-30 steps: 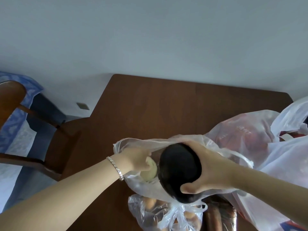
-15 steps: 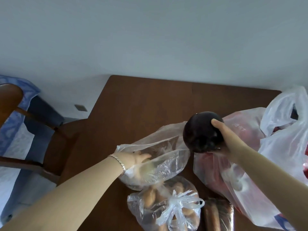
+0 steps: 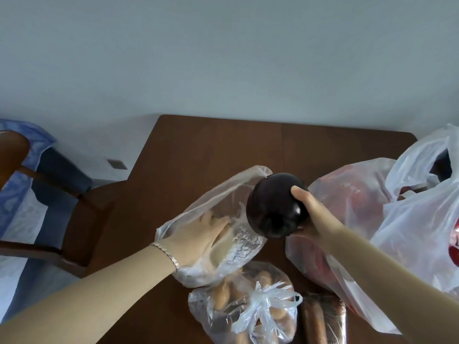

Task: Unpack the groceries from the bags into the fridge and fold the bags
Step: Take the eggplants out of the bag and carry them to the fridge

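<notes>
Nearest, a knotted clear bag (image 3: 244,311) of brown rolls lies on the wooden surface (image 3: 211,145). Beyond, the left hand (image 3: 198,234) presses flat, fingers spread, on a crinkled clear bag (image 3: 223,194). The right hand (image 3: 311,214) grips a glossy, round dark eggplant (image 3: 273,207) above it.

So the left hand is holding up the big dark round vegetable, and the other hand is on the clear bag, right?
Not quite. The head view shows the right hand holding up the dark round vegetable; the left hand is on the clear bag.

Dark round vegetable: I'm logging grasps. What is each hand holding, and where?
Right hand cups the dark round vegetable by its right side. Left hand, inside the clear bag, presses flat, gripping nothing.
</notes>
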The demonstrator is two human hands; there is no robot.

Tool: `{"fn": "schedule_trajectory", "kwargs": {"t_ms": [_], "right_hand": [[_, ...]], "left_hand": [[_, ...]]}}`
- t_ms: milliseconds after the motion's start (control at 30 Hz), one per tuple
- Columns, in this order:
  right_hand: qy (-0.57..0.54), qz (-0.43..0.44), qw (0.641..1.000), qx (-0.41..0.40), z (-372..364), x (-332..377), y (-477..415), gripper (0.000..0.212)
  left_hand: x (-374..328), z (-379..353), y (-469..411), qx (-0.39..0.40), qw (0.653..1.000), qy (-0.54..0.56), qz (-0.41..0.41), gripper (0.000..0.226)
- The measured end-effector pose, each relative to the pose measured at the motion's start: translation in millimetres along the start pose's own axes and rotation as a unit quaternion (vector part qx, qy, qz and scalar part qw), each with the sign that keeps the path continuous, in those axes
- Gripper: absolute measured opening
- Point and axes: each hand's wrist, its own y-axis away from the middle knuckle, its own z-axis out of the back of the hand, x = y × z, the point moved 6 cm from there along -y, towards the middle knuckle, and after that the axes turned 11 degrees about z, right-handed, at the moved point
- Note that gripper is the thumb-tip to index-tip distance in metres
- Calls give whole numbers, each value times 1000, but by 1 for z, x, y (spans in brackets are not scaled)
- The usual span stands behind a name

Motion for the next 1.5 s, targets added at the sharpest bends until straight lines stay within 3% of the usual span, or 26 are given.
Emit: {"fn": "schedule_trajectory", "kwargs": {"t_ms": [100, 233, 300, 400, 467, 500, 533, 600, 633, 733, 833, 933, 1000, 1100, 1200, 1300, 1367, 1500], "right_hand": [[-57, 23, 998, 24, -11, 9, 9, 33], [5, 74, 997, -4, -1, 23, 9, 46], [54, 94, 994, -23, 7, 25, 10, 53], [101, 105, 989, -30, 12, 22, 16, 72], [125, 113, 985, -32, 12, 20, 22, 82], [127, 119, 984, -35, 12, 20, 23, 84], [127, 125, 983, -41, 13, 21, 25, 82], [126, 146, 979, -60, 17, 27, 29, 65], [133, 161, 976, -68, 19, 33, 31, 60], [145, 215, 962, -84, 28, 57, 47, 65], [133, 283, 947, -69, 33, 87, 74, 52], [118, 344, 931, -28, 30, 112, 98, 76], [97, 371, 923, 28, 20, 122, 109, 97], [97, 369, 917, 113, -3, 119, 115, 103], [173, 305, 928, 128, -24, 86, 98, 89], [212, 262, 941, 35, -14, 53, 60, 72], [224, 237, 944, -48, -1, 45, 42, 76], [152, 222, 952, -144, 11, 59, 34, 80]], "left_hand": [[-2, 26, 1, -93, 994, 47, -11, 77], [10, 70, 11, -97, 962, 250, 44, 66], [15, 87, 16, -62, 902, 423, 60, 58], [18, 99, 16, -74, 816, 569, 68, 62], [8, 116, 18, -139, 848, 508, 58, 40], [3, 126, 18, -201, 908, 362, 69, 40], [-3, 135, 16, -247, 933, 247, 87, 56], [-14, 145, 9, -316, 944, 60, 77, 94], [-16, 148, 4, -279, 955, 14, 95, 99], [-13, 136, -6, -118, 972, -101, 178, 78], [-14, 135, -14, -83, 958, -200, 187, 72], [-18, 144, -21, -40, 942, -292, 162, 91], [-17, 157, -23, -36, 933, -327, 148, 90], [-21, 179, -26, -91, 939, -303, 131, 80], [-18, 197, -25, -93, 946, -251, 184, 92], [-10, 213, -10, -121, 952, -184, 215, 103], [-2, 220, 4, -153, 956, -105, 226, 105], [11, 214, 18, -116, 945, 182, 246, 97]]}}
